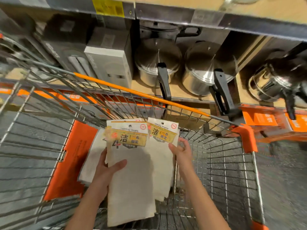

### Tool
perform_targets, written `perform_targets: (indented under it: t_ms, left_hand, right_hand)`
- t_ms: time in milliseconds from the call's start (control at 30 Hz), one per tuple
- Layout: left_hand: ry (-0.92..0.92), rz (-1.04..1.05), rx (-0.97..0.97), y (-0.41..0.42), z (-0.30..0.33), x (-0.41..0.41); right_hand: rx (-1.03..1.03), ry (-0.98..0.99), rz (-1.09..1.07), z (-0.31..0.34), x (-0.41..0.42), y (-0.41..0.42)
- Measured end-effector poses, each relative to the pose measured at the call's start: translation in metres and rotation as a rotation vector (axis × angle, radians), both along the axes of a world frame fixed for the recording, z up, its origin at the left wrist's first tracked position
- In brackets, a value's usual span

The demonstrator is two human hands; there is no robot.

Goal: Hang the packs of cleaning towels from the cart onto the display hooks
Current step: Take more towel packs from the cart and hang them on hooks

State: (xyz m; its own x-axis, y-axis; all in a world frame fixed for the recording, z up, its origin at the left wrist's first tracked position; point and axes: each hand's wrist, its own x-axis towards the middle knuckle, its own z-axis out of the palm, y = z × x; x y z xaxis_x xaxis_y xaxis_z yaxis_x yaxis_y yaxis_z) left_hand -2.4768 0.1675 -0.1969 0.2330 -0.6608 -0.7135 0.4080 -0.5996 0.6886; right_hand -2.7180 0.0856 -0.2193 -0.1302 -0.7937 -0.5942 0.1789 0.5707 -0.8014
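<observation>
Two held towel packs [132, 171], two hands [106, 170]

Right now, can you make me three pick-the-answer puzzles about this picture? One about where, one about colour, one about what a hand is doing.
1. Where are the towel packs?
A. on the floor
B. over the cart
C. on a hook

2. What colour is the cart's bar?
A. orange
B. blue
C. green

3. What is the left hand doing?
A. holding a pack
B. waving
C. holding a pot

Answers: B, the packs are held above the wire basket; A, the bar is orange; A, thumb and fingers grip the front pack.
</observation>
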Motion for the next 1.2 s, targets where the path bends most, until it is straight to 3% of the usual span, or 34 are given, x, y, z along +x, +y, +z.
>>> perform_targets:
  t_ms: [200, 467, 700, 867, 1067, 1200]
  left_hand:
    - [-0.026, -0.007, -0.174, 0.003, 0.061, -0.007]
    - [-0.003, 0.1, -0.274, 0.03, 0.13, -0.01]
    - [0.001, 0.127, -0.259, 0.073, 0.161, -0.013]
    - [-0.001, 0.032, -0.287, 0.081, 0.183, -0.025]
    - [0.074, -0.172, -0.298, 0.059, 0.206, -0.051]
    - [0.171, -0.382, -0.327, 0.047, 0.225, -0.076]
  right_hand:
    - [-0.239, 0.147, 0.138, 0.121, -0.032, 0.003]
    - [-0.3, 0.054, 0.335, 0.242, -0.012, 0.015]
    - [-0.283, -0.029, 0.361, 0.252, 0.045, 0.064]
    - [-0.331, -0.021, 0.256, 0.258, 0.045, 0.092]
    - [-0.386, -0.007, 0.142, 0.274, 0.006, 0.115]
    - [-0.411, 0.082, -0.071, 0.285, -0.013, 0.143]
